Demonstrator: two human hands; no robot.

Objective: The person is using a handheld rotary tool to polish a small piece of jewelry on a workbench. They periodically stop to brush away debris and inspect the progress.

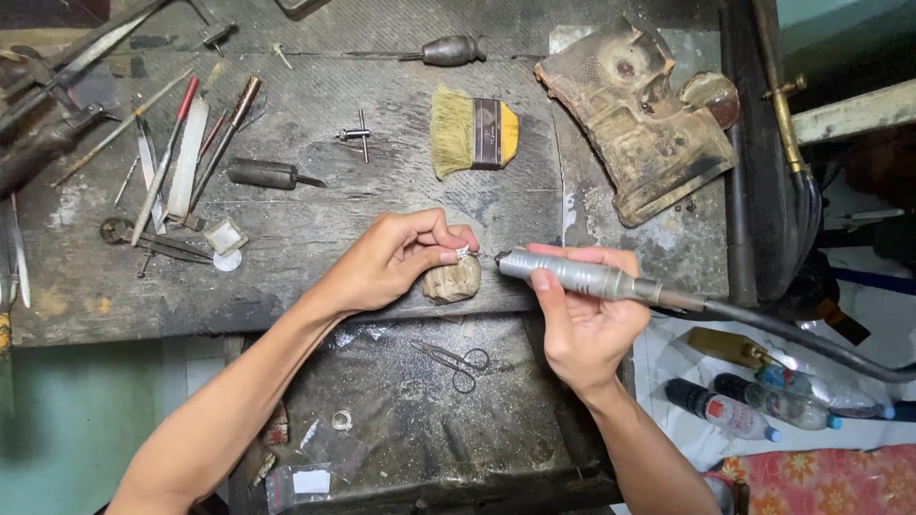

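The left hand (396, 257) pinches a tiny pale piece (463, 253) between thumb and fingertips and braces it on a worn bench peg (451, 279) at the front edge of the dark workbench (315, 238), probably so the piece stays steady and level with the tool. The right hand (582, 324) wraps a metal rotary handpiece (572, 274) in a pen-like grip, its thin bit pointing left and meeting or nearly meeting the piece; the exact contact is too small to tell. A dark flexible shaft (801, 336) trails off to the right, leaving the wrist free. Just below the peg sits a grimy catch tray (382, 448) holding small scissors (456, 362), likely placed to catch filings. Behind the hands lie a yellow-bristled brush (474, 132), files and gravers (176, 153) at left, and a charred block (644, 119) at right, all well apart, so the strip of bench around the peg is open for small movements.
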